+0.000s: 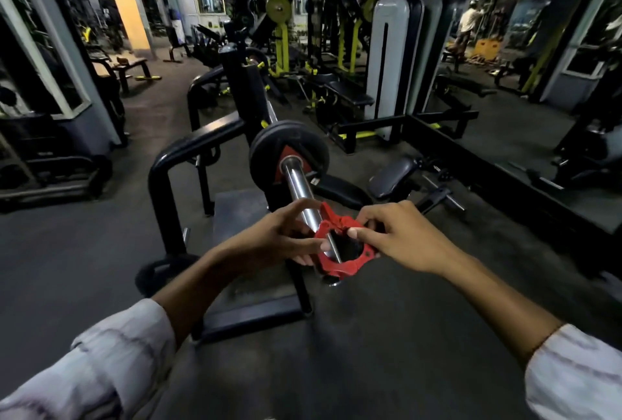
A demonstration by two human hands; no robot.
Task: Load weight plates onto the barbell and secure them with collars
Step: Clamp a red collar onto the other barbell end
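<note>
The chrome barbell sleeve (298, 182) points toward me from a bench rack. Two black weight plates (262, 147) sit on it, pushed up the sleeve, with a red patch around the hub. A red clamp collar (343, 265) is at the sleeve's near end, the bar tip showing through its ring. My left hand (279, 238) pinches the collar's left side. My right hand (400, 238) grips its right side and lever, thumb on top.
A black bench frame (168, 164) curves left of the bar, with a platform (242, 214) below. Another plate (158, 271) lies on the floor at left. A padded attachment (393, 177) lies at right. Machines fill the background, and a person stands at far right.
</note>
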